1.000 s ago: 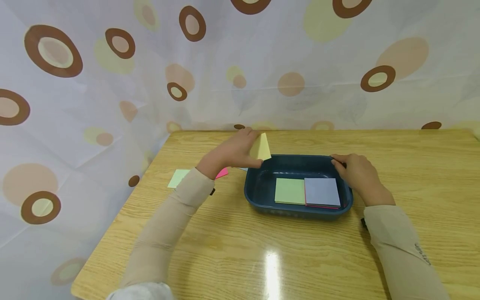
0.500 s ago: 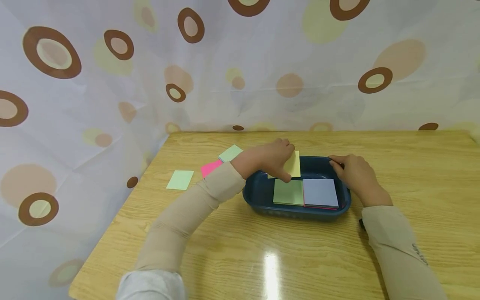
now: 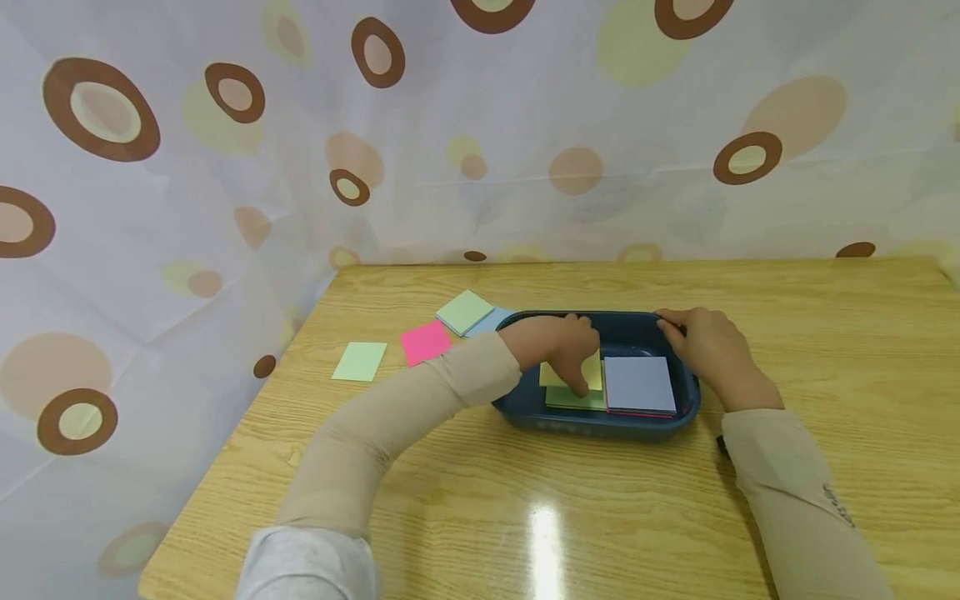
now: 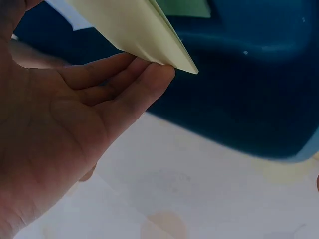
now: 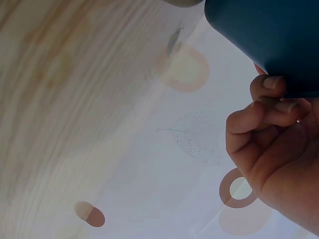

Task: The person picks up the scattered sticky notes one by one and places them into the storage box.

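In the head view my left hand (image 3: 564,343) is inside a dark blue plastic box (image 3: 592,427), pinching a pad of yellow sticky notes (image 3: 553,377). The yellow pad overlaps a green sticky-note stack (image 3: 573,401) on the box floor; whether they touch I cannot tell. Next to that stack lies a lavender-topped one (image 3: 640,383) with pink showing beneath. The left wrist view shows the fingers (image 4: 144,82) bent against the yellow pad's (image 4: 134,32) edge. My right hand (image 3: 711,354) grips the box's far right corner, its fingers (image 5: 271,92) curled at the rim.
Left of the box on the wooden table (image 3: 465,517) lie a pale green note pad (image 3: 360,361), a pink one (image 3: 425,343), and another green pad (image 3: 465,311) partly over a blue one (image 3: 491,322). A patterned curtain (image 3: 525,133) hangs behind the table.
My left hand has carried the yellow pad rightward from beyond the box's left rim, then down into the box over the green stack. The right hand has stayed on the box corner.
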Available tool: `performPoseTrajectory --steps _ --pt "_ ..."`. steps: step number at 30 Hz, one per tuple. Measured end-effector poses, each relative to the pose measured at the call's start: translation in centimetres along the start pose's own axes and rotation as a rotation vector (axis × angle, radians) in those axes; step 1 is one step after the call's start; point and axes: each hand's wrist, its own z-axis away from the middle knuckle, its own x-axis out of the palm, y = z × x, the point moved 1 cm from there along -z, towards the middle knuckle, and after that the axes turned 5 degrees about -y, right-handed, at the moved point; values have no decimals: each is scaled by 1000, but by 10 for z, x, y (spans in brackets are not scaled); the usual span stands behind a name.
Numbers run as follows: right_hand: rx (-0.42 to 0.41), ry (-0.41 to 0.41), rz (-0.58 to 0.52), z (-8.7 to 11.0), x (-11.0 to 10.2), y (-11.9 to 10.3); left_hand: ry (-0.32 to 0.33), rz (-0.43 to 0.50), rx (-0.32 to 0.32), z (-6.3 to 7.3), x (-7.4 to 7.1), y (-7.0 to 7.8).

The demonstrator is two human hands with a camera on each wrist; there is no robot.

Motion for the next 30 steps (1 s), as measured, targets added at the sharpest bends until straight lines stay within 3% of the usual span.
performPoseTrajectory --steps 10,30 --pt "-2 4 -3 1 0 -1 -51 -15 -5 -16 9 11" --pt "7 -3 -15 -1 0 0 -89 -119 -24 -23 9 25"
